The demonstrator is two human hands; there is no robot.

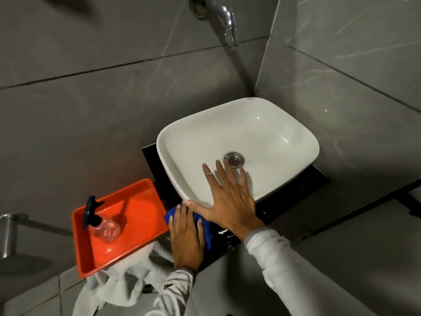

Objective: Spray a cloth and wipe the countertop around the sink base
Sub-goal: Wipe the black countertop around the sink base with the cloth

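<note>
A white vessel sink [237,142] sits on a small black countertop [284,201]. My left hand [186,238] presses flat on a blue cloth [206,233] lying on the countertop at the sink's front left corner. My right hand [227,197] rests spread on the sink's front rim, fingers reaching over the basin toward the drain [234,159]. A clear spray bottle [102,222] with a dark blue trigger head lies in an orange tray [145,226] to the left.
A chrome tap [224,17] juts from the grey tiled wall above the sink. A white cloth [127,281] hangs under the tray. A metal fixture [8,233] shows at the left edge. Grey walls close in behind and to the right.
</note>
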